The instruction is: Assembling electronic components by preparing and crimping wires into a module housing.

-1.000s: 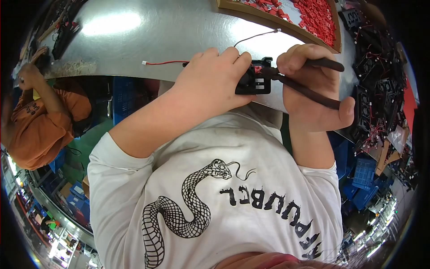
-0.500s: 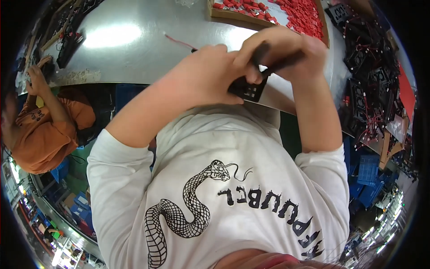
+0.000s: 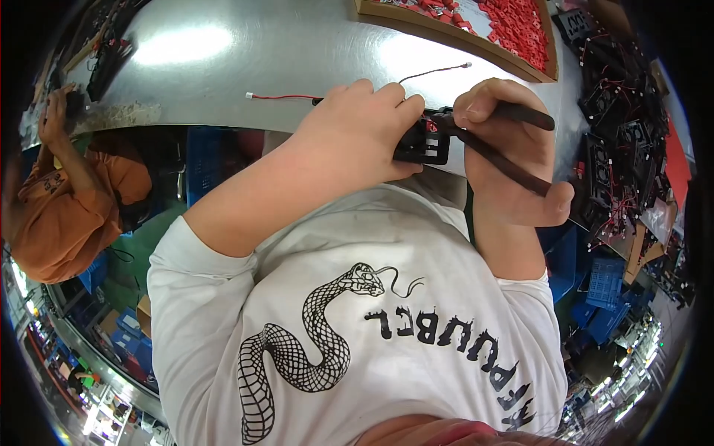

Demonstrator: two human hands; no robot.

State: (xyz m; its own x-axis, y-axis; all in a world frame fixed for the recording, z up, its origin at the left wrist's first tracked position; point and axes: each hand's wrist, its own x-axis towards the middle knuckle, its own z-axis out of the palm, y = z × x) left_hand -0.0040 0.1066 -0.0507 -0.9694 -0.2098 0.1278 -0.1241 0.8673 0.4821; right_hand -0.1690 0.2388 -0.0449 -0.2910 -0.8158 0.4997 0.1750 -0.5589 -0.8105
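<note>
Your L hand [image 3: 357,130] still clamps the black frame [image 3: 416,145], hiding its L part; your R hand [image 3: 517,140] has swung back off it to the frame's R, curled round pliers [image 3: 498,157] w/ handles spread, so work's prob. back on the red bit [image 3: 431,126] by their nose (bite: can't tell). Frame's held at the near edge of the table [image 3: 201,89]: red wire [image 3: 286,97] out L, dark wire [image 3: 435,72] beyond it, slots showing R.

Left hand [image 3: 361,123] arches palm-down, right hand [image 3: 509,160] palm-up, both with bent fingers [image 3: 363,89].
</note>
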